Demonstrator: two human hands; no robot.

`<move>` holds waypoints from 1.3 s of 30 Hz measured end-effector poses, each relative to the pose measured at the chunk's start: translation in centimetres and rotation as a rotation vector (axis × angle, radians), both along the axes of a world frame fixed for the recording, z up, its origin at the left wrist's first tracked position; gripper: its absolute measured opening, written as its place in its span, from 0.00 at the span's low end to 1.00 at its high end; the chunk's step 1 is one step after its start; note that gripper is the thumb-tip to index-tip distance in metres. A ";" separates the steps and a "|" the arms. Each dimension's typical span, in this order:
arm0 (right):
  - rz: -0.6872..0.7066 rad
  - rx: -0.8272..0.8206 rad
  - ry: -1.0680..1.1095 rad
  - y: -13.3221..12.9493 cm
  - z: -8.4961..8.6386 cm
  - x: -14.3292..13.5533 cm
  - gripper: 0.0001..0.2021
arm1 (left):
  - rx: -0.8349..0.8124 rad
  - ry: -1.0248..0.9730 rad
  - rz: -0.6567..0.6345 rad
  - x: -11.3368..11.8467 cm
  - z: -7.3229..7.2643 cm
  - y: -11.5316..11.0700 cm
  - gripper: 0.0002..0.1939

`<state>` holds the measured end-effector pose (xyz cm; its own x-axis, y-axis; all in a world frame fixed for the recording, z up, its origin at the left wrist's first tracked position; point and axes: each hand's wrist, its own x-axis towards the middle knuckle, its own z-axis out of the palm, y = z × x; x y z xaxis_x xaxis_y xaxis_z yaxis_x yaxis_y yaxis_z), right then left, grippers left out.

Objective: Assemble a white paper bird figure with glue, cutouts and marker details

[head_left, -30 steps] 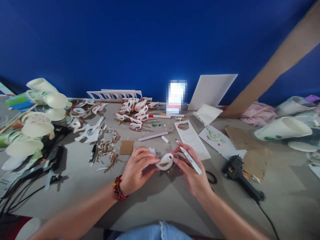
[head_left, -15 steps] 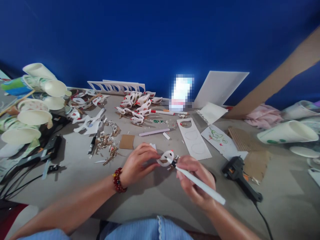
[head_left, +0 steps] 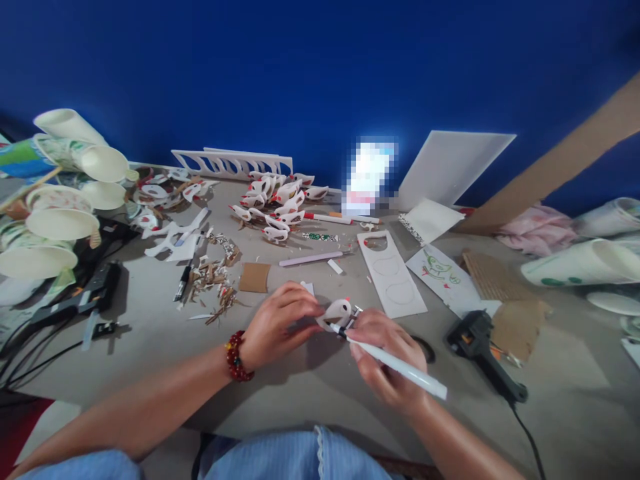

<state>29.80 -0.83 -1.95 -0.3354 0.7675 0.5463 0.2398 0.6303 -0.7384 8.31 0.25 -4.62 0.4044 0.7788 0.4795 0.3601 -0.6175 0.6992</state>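
My left hand (head_left: pixel 283 320) pinches the tail end of a small white bird cutout (head_left: pixel 336 311), which has a red beak and a dark eye. My right hand (head_left: pixel 393 353) is closed around a white marker pen (head_left: pixel 400 365) with a dark collar near its tip. The pen's tip meets the lower edge of the bird, close to my left fingertips. Part of the bird is hidden behind my fingers and the pen. Just beyond my left hand lies a brown cardboard square (head_left: pixel 254 277). Farther back sits a cluster of similar white birds (head_left: pixel 280 208) with red beaks.
A black glue gun (head_left: pixel 483 353) with a cable lies at the right. White foam board (head_left: pixel 393 277) with drawn outlines rests beyond my right hand. Scraps (head_left: pixel 215 280), a lilac craft knife (head_left: pixel 313 259) and paper cups (head_left: pixel 63 223) occupy the left and middle. Behind stands a blue wall (head_left: pixel 250 73).
The pen tip has slid from the bird's middle down and left to its lower edge. My left hand keeps its hold. The whole view has shifted slightly.
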 end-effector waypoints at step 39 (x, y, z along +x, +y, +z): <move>-0.041 -0.008 -0.038 -0.2 -0.2 -0.2 0.13 | 0.019 -0.004 0.015 0.0 0.2 0.0 0.09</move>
